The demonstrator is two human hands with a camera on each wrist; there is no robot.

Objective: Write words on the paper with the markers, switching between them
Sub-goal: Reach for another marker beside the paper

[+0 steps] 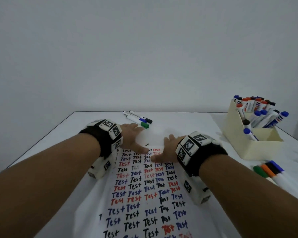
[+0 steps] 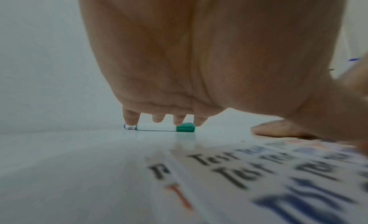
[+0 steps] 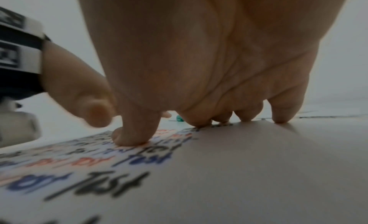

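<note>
A white paper (image 1: 144, 194) covered with rows of "Test" in black, blue and red lies in front of me. Both hands lie flat at its far end with straight fingers and hold nothing. My left hand (image 1: 133, 134) reaches past the paper's top left corner, its thumb on the sheet. Its fingertips (image 2: 130, 118) come down right at a green-capped marker (image 2: 165, 127); I cannot tell whether they touch it. My right hand (image 1: 167, 148) presses the paper (image 3: 259, 164) with its fingertips (image 3: 280, 115) and thumb. Beside the green-capped marker (image 1: 143, 124) lie a blue one and a black one (image 1: 148, 120).
A cream box (image 1: 258, 143) holding several capped markers stands at the back right. More markers with green, orange, black and blue caps (image 1: 268, 170) lie near the table's right edge. A plain wall rises just behind the table's far edge.
</note>
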